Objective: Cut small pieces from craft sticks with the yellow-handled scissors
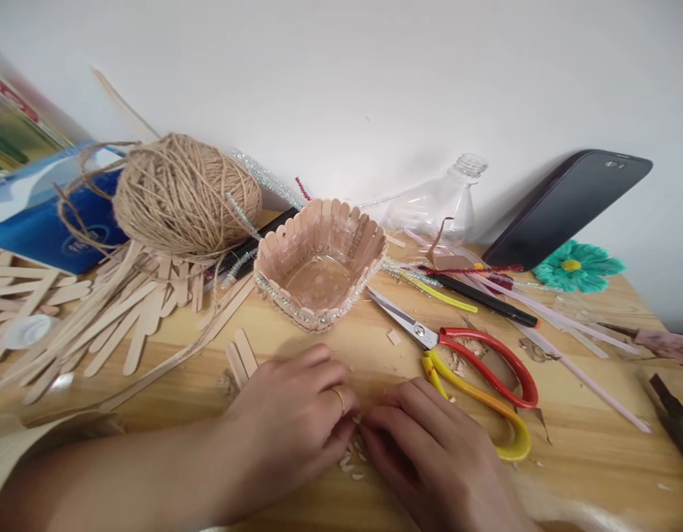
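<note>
My left hand, with a ring on one finger, is closed low over the table. Facing it, my right hand is closed too, thumb and fingertips pinched close to the left ones. A tiny pale bit shows between the fingertips; whatever they grip is too small to name. Several pale chips lie just below. Beyond both hands stands a small basket with clear plastic inside, walled with cut craft sticks and trimmed with sparkly pipe cleaner. Scissors with red and yellow handles lie open beside my right hand.
Craft sticks are heaped at the left, near a ball of twine and a blue packet. At the back are a cut plastic bottle and a leaning phone. A green fuzzy flower and a black pen lie right.
</note>
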The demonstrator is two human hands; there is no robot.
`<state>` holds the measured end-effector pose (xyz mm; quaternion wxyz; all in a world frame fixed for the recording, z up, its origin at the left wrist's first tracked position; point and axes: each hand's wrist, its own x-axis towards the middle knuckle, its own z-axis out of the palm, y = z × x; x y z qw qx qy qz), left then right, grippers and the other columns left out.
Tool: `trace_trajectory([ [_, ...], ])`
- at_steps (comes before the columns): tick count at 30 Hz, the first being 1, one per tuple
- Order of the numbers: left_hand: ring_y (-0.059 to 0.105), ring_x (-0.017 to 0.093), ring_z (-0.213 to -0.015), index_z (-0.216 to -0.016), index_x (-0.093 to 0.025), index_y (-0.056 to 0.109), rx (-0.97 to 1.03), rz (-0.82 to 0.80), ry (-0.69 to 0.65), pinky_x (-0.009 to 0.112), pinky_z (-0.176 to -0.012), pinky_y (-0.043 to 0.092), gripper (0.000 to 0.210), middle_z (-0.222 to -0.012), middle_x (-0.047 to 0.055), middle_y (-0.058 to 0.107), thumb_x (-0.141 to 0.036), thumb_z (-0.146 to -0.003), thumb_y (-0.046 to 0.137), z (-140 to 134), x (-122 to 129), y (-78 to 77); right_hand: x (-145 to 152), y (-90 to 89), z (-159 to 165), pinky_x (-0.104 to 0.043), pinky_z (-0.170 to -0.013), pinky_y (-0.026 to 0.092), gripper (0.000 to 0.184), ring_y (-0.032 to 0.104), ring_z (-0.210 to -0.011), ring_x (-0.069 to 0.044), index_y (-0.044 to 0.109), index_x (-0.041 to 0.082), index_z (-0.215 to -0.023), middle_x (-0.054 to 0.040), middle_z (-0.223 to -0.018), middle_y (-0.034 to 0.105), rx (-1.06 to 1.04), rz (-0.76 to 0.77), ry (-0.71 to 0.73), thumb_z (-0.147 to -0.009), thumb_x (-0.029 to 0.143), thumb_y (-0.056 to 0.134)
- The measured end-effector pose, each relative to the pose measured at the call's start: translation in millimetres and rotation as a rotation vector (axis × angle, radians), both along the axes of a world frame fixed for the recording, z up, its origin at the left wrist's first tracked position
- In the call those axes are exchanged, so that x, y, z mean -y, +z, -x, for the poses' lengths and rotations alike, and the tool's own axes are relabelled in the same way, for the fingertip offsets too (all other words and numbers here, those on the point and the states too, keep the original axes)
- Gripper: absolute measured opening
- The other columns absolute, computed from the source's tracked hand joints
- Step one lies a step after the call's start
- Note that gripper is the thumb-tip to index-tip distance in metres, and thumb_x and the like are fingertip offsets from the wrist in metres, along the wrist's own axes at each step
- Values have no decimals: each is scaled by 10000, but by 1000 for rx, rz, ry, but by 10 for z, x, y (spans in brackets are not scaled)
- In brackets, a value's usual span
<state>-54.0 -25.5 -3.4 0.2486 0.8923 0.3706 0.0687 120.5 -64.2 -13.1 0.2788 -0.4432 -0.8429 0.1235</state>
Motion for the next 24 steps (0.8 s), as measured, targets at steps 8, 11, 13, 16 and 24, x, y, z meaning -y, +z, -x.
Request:
trace_trajectory([
  [8, 529, 190, -788, -761, -180, 655, 20, 60, -15, 294, -634, 410, 195, -760, 26, 620, -238, -825, 480, 26, -38, 0, 15, -7, 16, -270, -496, 419, 171, 496, -591, -164, 636, 120, -687, -50, -628, 584, 4, -6, -7, -807, 70, 525],
  [11, 533, 187, -793, -774, -185, 656, 6, 76, -15, 289, -639, 411, 188, -765, 24, 620, -241, -824, 484, 28, -49, 6, 20, -24, 9, -273, -496, 423, 179, 501, -589, -165, 634, 115, -674, -54, -625, 585, 5, -2, -19, -800, 58, 521],
  [13, 535, 185, -795, -780, -188, 654, -6, 86, -21, 285, -645, 411, 179, -772, 22, 621, -239, -822, 488, 25, -60, 15, 20, -27, 5, -276, -497, 425, 178, 502, -589, -167, 632, 116, -669, -54, -619, 583, 10, -5, -23, -797, 60, 522],
  [16, 537, 180, -785, -783, -182, 641, -7, 70, -38, 286, -656, 411, 159, -771, 20, 622, -219, -817, 490, 16, -80, 30, 13, -16, 12, -276, -493, 424, 170, 497, -582, -165, 624, 121, -666, -49, -613, 578, 17, -10, -17, -794, 63, 527],
  [24, 541, 185, -808, -782, -212, 650, -13, 69, -67, 294, -681, 411, 154, -765, 12, 619, -214, -808, 498, 3, -119, 40, -6, 17, 14, -271, -523, 438, 157, 528, -614, -166, 623, 138, -710, -48, -655, 598, -20, 51, -3, -811, 75, 521],
])
